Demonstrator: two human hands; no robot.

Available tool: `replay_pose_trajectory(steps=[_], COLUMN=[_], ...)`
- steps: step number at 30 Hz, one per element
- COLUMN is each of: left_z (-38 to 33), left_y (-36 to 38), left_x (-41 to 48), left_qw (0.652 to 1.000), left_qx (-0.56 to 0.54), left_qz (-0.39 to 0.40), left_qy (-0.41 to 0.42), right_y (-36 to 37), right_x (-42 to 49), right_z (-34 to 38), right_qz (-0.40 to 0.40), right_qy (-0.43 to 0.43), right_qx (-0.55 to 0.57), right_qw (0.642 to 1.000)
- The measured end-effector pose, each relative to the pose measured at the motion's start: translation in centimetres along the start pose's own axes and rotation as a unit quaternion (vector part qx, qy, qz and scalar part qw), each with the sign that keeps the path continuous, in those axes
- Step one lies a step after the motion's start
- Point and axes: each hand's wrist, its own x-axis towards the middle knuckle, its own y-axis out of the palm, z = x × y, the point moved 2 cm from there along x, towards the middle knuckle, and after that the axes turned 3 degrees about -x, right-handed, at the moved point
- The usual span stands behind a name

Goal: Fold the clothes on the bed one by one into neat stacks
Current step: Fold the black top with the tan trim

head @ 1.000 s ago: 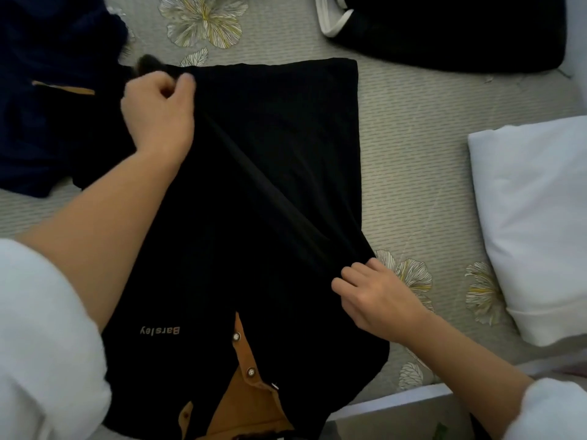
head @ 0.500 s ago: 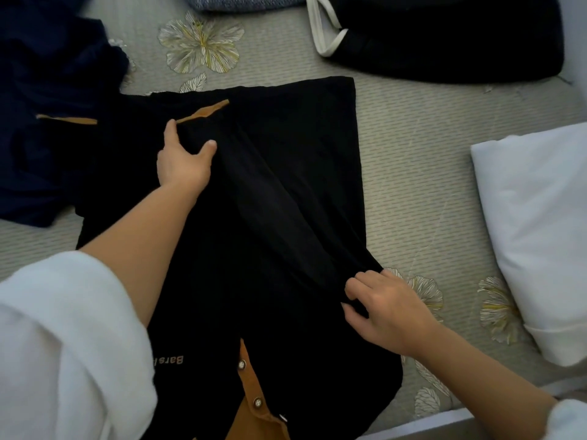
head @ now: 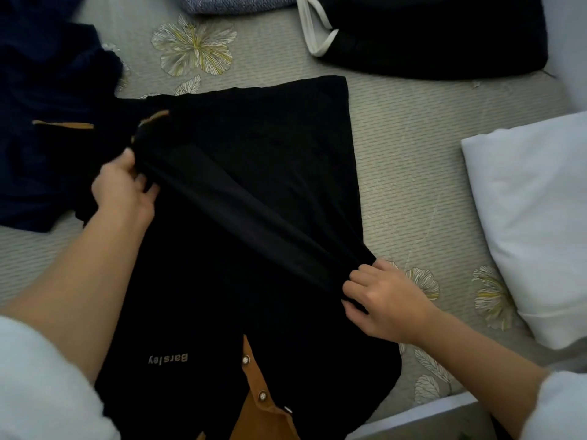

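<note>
A black polo shirt [head: 270, 147] lies flat on the bed [head: 409, 144], its tan button placket and the lettering "Barsley" nearest me. My left grip [head: 125, 188] pinches a bunch of its fabric near the far left edge. My right grip [head: 387, 300] pinches the right edge, fingers curled round the cloth. A raised fold runs taut between the two. A navy garment [head: 47, 90] lies crumpled at left, a white pillow [head: 533, 217] at right, and a black garment with white trim [head: 438, 36] beyond.
</note>
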Motion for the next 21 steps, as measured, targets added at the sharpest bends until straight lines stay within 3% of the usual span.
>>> replay_pose_trajectory(steps=[4, 10, 12, 13, 14, 17, 19, 20, 21], left_z=[1.0, 0.1, -0.1, -0.2, -0.1, 1.7, 3.8, 4.6, 5.0], left_y=[-1.7, -0.7, -0.8, -1.0, -1.2, -1.7, -2.2, -2.5, -2.7], left_x=[-0.6, 0.7, 0.8, 0.5, 0.3, -0.9, -1.5, -1.4, -1.3], left_qw=[0.999, 0.978, 0.968, 0.945, 0.901, 0.694, 0.572, 0.548, 0.55], left_qx=[0.006, 0.181, 0.207, 0.268, 0.358, 0.582, 0.696, 0.736, 0.75], left_qz=[-0.012, -0.099, -0.105, -0.107, -0.102, 0.028, 0.129, 0.149, 0.153], left_qy=[-0.04, 0.022, 0.095, 0.154, 0.224, 0.423, 0.415, 0.368, 0.334], right_y=[0.2, 0.0, -0.1, 0.0, 0.4, 2.0, 3.0, 3.3, 3.4], right_x=[0.0, 2.5, 3.2, 3.4, 3.5, 3.1, 2.5, 2.3, 2.4], right_z=[0.5, 1.3, 1.5, 1.8, 2.1, 3.1, 3.5, 3.6, 3.8], right_qz=[0.031, -0.018, -0.048, -0.049, -0.037, 0.06, 0.116, 0.125, 0.13], right_qy=[-0.012, 0.175, 0.165, 0.143, 0.122, 0.086, 0.085, 0.09, 0.101], right_qx=[-0.015, 0.125, 0.084, 0.046, 0.014, -0.038, -0.057, -0.061, -0.064], right_qw=[0.999, 0.976, 0.982, 0.987, 0.992, 0.994, 0.988, 0.986, 0.984])
